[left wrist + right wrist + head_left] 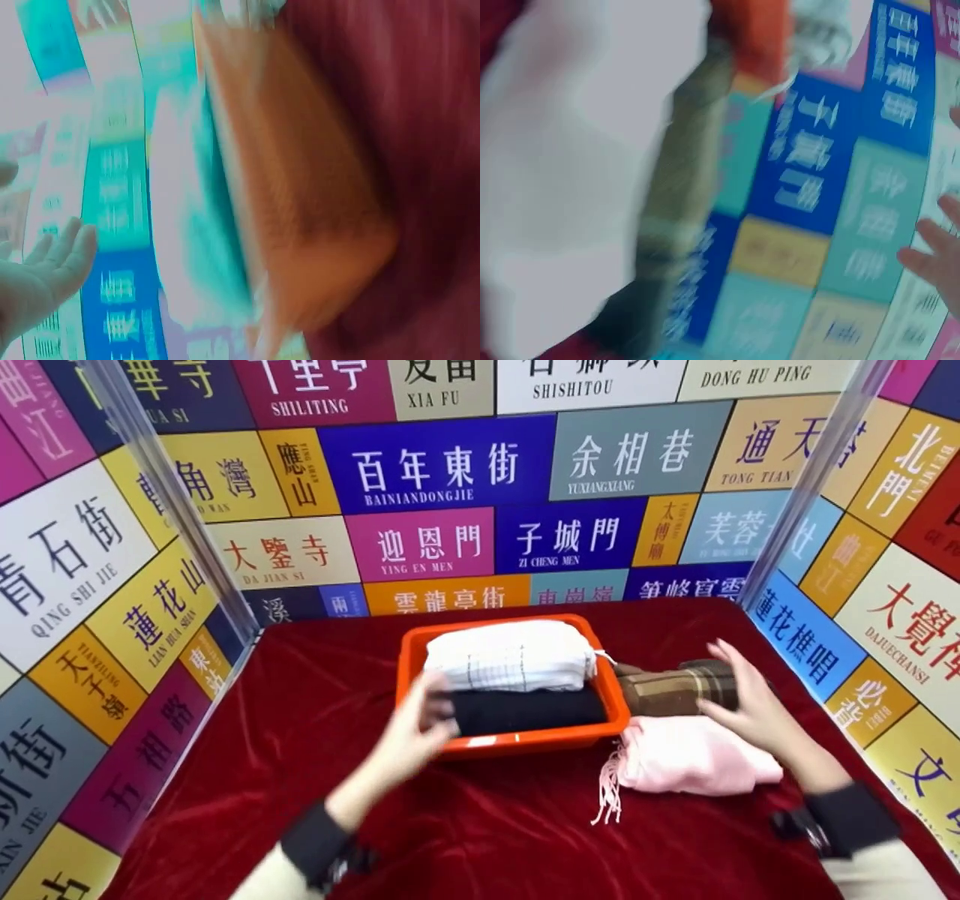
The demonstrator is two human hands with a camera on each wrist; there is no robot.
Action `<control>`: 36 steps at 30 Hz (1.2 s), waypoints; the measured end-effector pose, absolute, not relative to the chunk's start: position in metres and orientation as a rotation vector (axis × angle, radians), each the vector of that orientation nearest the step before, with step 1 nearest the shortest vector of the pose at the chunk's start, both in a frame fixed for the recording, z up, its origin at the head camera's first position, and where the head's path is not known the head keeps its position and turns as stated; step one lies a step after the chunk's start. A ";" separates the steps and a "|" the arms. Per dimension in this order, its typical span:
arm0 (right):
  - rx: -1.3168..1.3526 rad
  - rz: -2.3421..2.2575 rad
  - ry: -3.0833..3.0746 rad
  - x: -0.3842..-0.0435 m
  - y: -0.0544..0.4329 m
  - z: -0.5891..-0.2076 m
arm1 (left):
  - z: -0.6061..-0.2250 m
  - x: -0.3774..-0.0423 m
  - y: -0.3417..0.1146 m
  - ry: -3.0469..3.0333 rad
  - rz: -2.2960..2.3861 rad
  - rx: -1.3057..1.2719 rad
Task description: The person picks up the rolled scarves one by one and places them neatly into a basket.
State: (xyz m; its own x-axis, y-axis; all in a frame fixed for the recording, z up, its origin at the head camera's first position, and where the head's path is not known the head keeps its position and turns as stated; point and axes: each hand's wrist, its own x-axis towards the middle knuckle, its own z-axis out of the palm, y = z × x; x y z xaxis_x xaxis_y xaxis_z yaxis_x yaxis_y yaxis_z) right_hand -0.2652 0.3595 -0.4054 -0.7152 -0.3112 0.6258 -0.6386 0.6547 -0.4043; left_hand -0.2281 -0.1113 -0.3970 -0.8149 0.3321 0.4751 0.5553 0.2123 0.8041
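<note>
An orange plastic basket [551, 736] holds a folded white cloth [514, 652] with dark lines, lying behind a black folded cloth [529, 712]. My left hand [424, 720], slightly blurred, hovers over the basket's front left corner, fingers relaxed and holding nothing. In the left wrist view its fingers spread beside the tilted-looking basket [315, 187]. On the right, a brown rolled cloth [660, 691] with dark bands lies against the basket. A folded pink scarf [690, 757] with fringe lies in front of it. My right hand [750, 705], fingers extended, is over the brown roll's right end.
A dark red velvet cloth [300, 780] covers the table. Walls of colourful sign panels [442, 465] stand behind and on both sides, with clear posts [810, 472] at the back corners.
</note>
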 end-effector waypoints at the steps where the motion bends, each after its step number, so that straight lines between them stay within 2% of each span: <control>1: 0.724 0.843 -2.393 -0.259 0.369 -0.414 | -0.405 -0.219 -0.107 -2.297 -1.715 -0.854; 6: 0.718 0.855 -2.614 -0.239 0.399 -0.458 | -0.449 -0.194 -0.090 -2.459 -1.814 -0.837; 13: 0.922 0.413 -2.785 -0.254 0.393 -0.495 | -0.492 -0.185 -0.072 -2.707 -1.863 -0.764; 19: 0.982 0.165 -2.936 -0.275 0.385 -0.498 | -0.500 -0.185 -0.067 -2.820 -1.788 -0.777; 26: 0.970 0.173 -3.040 -0.287 0.380 -0.502 | -0.500 -0.187 -0.072 -2.844 -1.774 -0.762; 36: 0.973 0.248 -2.693 -0.287 0.382 -0.515 | -0.504 -0.187 -0.077 -2.829 -1.753 -0.785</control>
State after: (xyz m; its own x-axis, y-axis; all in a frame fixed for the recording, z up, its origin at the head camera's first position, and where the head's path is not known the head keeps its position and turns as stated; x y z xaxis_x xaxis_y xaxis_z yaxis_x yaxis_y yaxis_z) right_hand -0.2869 0.3821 -0.5154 -0.7392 -0.6002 0.3055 -0.6459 0.7603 -0.0692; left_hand -0.1865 -0.0767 -0.5042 -0.8582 0.5134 0.0036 0.2318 0.3812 0.8949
